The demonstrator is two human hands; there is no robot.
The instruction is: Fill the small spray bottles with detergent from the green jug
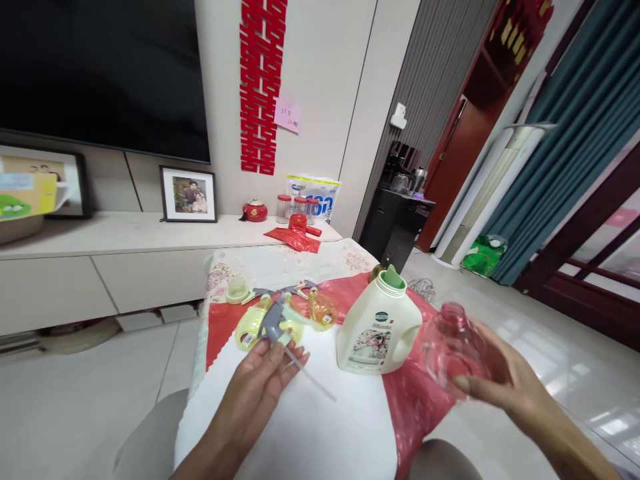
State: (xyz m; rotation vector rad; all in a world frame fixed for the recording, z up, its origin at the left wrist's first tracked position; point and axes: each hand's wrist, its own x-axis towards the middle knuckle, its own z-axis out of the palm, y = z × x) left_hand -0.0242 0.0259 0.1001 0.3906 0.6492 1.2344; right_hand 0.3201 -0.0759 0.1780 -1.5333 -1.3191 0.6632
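A grey spray nozzle (pixel 273 321) with a thin dip tube pointing down to the right is pinched in my left hand (pixel 263 373). Out to the right, over the table's edge, my right hand (pixel 505 373) grips a clear pink bottle (pixel 456 347) whose neck has no cap. Between the hands a pale green detergent jug (pixel 380 327) stands upright, its mouth uncapped and showing a green spout. Behind the nozzle lie small yellow bottles (pixel 250 327) and an orange one (pixel 323 310). A light green cap (pixel 237 291) rests at the back left.
White paper (pixel 330 427) and a red plastic sheet (pixel 415 413) cover the table over a floral cloth (pixel 330 257). More grey spray heads lie behind the bottles. A low cabinet (pixel 145 230) holds framed photos, jars (pixel 283 209) and a red pot (pixel 255 211).
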